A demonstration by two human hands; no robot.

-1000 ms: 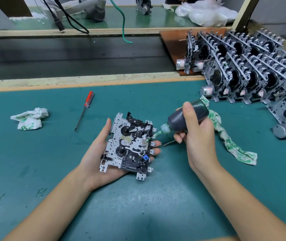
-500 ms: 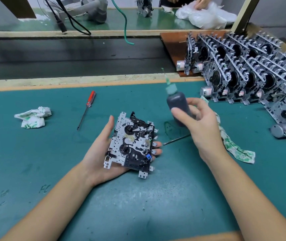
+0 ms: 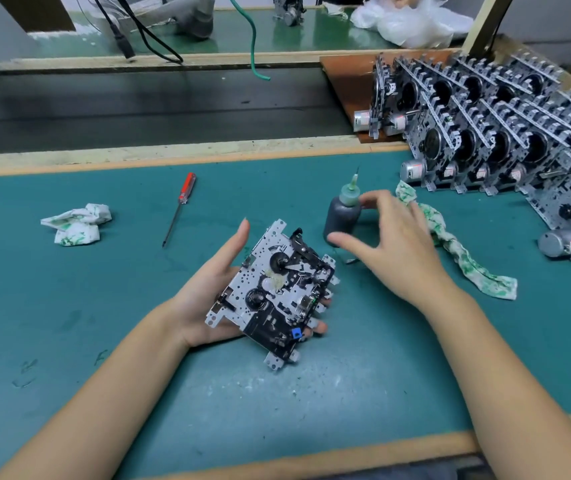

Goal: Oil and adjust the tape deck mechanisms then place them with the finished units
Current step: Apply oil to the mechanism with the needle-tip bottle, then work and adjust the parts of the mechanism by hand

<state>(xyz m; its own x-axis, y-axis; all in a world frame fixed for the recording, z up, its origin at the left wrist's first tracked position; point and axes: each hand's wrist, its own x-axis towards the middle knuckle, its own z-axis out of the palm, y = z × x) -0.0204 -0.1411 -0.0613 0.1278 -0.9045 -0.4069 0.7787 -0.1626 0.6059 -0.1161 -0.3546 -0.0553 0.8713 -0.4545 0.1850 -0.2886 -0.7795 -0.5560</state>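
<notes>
While oil bottle (image 3: 341,216) stands upright on worktop (image 3: 69,323), step: oiling looks finished for this unit, adjusting judged next
Left hand (image 3: 208,296): palm up at frame centre, fingers flat and relaxed under tape deck mechanism (image 3: 275,292), thumb up along its left edge, cradling rather than clamping
Right hand (image 3: 391,244): right of centre, fingers spread and loose, grasping nothing; just beside bottle, contact with it cannot be told (motion blur)
Mechanism place: on left palm, centre of frame, component side up, lower corner overhanging fingertips
Mechanism long axis: diagonal, upper left to lower right of frame; blue part (image 3: 297,333) at lower-right end, black lever end toward upper part near bottle
Tilt: slightly rotated clockwise, lying roughly flat on palm
Bottle: nozzle pointing up, centre-right, just above mechanism
Tools: red-handled screwdriver (image 3: 180,206) upper left of centre, well apart from both hands; thin metal tool tip (image 3: 350,261) partly hidden under right hand
Rags: stained cloth (image 3: 457,251) right of right hand; crumpled one (image 3: 76,225) at left
Finished units (image 3: 485,133): rows leaning upright at upper right
Next move calls for: free right hand taking an adjusting tool, left keeping unit steady; then setting it with upper-right rows
Risk: oily parts, slip off open palm possible
</notes>
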